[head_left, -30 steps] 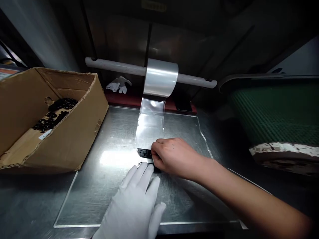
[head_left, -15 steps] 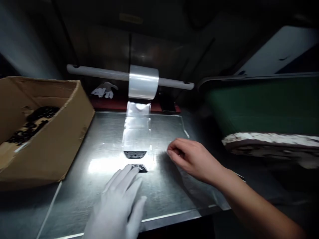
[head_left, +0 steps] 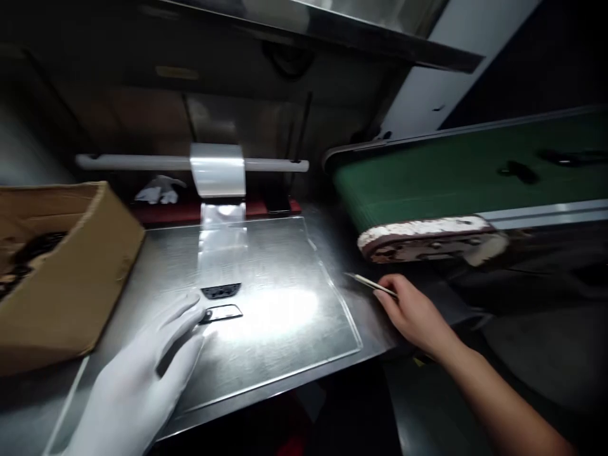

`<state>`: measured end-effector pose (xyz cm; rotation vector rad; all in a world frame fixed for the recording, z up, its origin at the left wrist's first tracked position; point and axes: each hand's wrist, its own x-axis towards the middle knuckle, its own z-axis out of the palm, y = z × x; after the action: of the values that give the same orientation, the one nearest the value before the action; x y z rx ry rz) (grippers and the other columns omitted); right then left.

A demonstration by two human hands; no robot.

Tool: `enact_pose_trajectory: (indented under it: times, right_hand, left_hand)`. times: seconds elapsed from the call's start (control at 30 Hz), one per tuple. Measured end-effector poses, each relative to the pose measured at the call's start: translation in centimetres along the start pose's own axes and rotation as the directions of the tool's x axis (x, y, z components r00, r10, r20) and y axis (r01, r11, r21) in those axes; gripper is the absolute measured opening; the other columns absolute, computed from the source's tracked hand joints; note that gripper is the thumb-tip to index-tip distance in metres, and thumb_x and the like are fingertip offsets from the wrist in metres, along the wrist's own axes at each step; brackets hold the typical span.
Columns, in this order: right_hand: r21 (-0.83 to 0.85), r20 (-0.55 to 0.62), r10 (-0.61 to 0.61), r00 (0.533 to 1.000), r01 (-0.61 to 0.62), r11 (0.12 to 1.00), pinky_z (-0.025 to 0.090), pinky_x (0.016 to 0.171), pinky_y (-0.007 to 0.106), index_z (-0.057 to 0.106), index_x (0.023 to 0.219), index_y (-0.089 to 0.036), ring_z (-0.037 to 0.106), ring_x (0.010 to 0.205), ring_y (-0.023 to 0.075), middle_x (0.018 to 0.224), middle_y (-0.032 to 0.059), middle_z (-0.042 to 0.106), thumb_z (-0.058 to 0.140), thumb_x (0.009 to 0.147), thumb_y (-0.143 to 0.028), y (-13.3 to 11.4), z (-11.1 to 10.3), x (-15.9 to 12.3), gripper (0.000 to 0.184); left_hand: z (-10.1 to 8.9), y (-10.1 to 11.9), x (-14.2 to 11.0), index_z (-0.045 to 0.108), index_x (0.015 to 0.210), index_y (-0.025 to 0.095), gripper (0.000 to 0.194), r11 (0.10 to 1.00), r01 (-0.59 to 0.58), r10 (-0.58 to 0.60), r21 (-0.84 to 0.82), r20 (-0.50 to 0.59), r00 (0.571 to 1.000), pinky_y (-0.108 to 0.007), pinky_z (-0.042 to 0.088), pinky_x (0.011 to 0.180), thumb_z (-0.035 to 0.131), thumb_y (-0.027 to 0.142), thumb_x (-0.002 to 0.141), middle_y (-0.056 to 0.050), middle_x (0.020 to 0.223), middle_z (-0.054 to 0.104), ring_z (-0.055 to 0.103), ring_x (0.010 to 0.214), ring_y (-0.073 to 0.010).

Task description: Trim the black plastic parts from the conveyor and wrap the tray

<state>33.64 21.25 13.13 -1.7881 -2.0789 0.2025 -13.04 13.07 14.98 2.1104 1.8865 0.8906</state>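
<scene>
My left hand (head_left: 147,361), in a white glove, reaches in from the lower left. Its fingertips are at the left end of a small black frame-like part (head_left: 234,307), which appears pinched between thumb and fingers. Just beyond it, a second black part (head_left: 221,291) with small holes lies at the near end of a clear film strip (head_left: 222,250). My bare right hand (head_left: 413,310) is off the table's right side, closed on a thin pale pen-like tool (head_left: 368,281). The tool's fine tip points left; its exact kind is unclear.
A film roll (head_left: 218,171) hangs on a white bar (head_left: 137,163) behind the metal table (head_left: 285,266). At left stands a cardboard box (head_left: 71,278) of black parts. Right is a green conveyor belt (head_left: 427,171) carrying dark items. A crumpled glove (head_left: 160,189) lies at the back.
The view has swung right. My right hand has moved from beside the film to the table's right side, where it now holds the pen-like tool. My left fingers have shifted to the near part's left end.
</scene>
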Motion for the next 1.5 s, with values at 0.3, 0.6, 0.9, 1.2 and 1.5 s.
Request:
enact_pose_trajectory:
  times: [0.3, 0.6, 0.9, 1.2, 1.5]
  right_hand:
    - [0.238, 0.251, -0.546, 0.799, 0.496, 0.835, 0.053, 0.08, 0.034, 0.066, 0.115, -0.023, 0.071, 0.095, 0.0206, 0.112, 0.0039, 0.073, 0.052, 0.107, -0.028, -19.1, 4.3, 6.5, 0.017]
    - [0.174, 0.331, -0.64, 0.693, 0.622, 0.763, 0.05, 0.073, 0.033, 0.072, 0.11, -0.021, 0.065, 0.09, 0.02, 0.105, 0.0045, 0.071, 0.053, 0.108, -0.024, -24.0, 7.5, 8.9, 0.019]
    - [0.184, 0.309, -0.638, 0.705, 0.614, 0.767, 0.052, 0.074, 0.035, 0.076, 0.109, -0.026, 0.065, 0.091, 0.023, 0.103, 0.0064, 0.072, 0.053, 0.106, -0.025, -20.7, 5.7, 8.8, 0.023]
    - [0.004, 0.175, -0.378, 0.909, 0.383, 0.924, 0.057, 0.085, 0.041, 0.073, 0.108, -0.03, 0.07, 0.1, 0.0269, 0.109, 0.0072, 0.074, 0.057, 0.103, -0.047, -4.6, -0.9, 3.6, 0.024]
    - [-0.112, -0.16, 0.01, 0.987, -0.028, 0.993, 0.05, 0.086, 0.053, 0.069, 0.111, -0.027, 0.069, 0.105, 0.0402, 0.112, 0.0167, 0.074, 0.053, 0.101, -0.046, 4.5, 0.3, -2.0, 0.027]
  left_hand:
    - [-1.9, -2.8, 6.4, 0.069, 0.126, 0.029, 0.028, 0.986, -0.094, 0.053, 0.135, 0.281, 0.958, -0.044, 0.046, 0.119, 0.058, 0.037, 0.101, -0.004, 0.151, 0.059, 0.05, 0.144, -0.0264]
    - [-0.3, -3.0, 6.5, 0.07, 0.105, 0.025, 0.014, 0.988, -0.084, 0.04, 0.128, 0.312, 0.949, -0.047, 0.04, 0.123, 0.059, 0.033, 0.101, -0.006, 0.143, 0.061, 0.049, 0.142, -0.0279]
    - [0.1, -3.2, 6.1, 0.072, 0.109, 0.027, 0.021, 0.98, -0.109, 0.056, 0.168, 0.291, 0.955, -0.044, 0.038, 0.124, 0.059, 0.041, 0.101, -0.004, 0.14, 0.065, 0.051, 0.141, -0.0246]
    - [-0.4, -2.2, 6.3, 0.071, 0.102, 0.026, 0.021, 0.966, -0.135, 0.071, 0.219, 0.28, 0.957, -0.042, 0.053, 0.098, 0.054, 0.038, 0.102, -0.007, 0.131, 0.066, 0.062, 0.118, -0.0263]
    - [0.5, 3.0, 5.3, 0.069, 0.123, 0.024, 0.033, 0.852, -0.419, 0.231, 0.313, 0.494, 0.838, -0.044, 0.054, 0.084, 0.044, 0.017, 0.103, -0.009, 0.114, 0.073, 0.067, 0.097, -0.0282]
